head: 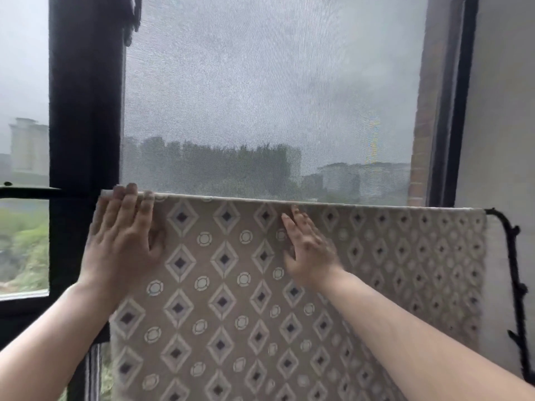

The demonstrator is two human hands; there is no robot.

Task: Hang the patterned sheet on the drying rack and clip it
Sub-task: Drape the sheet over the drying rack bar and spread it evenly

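At the sheet's upper left corner my left hand (124,238) lies flat, fingers (131,198) straight and slightly spread, tips lapping over the top fold. Right of it, near the sheet's middle, my right hand (307,250) presses flat just under the fold, fingers straight and close together, somewhat blurred. The patterned sheet (231,299) hangs over the top bar of the drying rack (511,256), whose black frame shows past the sheet's right edge. No clip is in view. I cannot see the far-side overhang; if it is short, I reckon that lifting both hands could let the cloth slide off.
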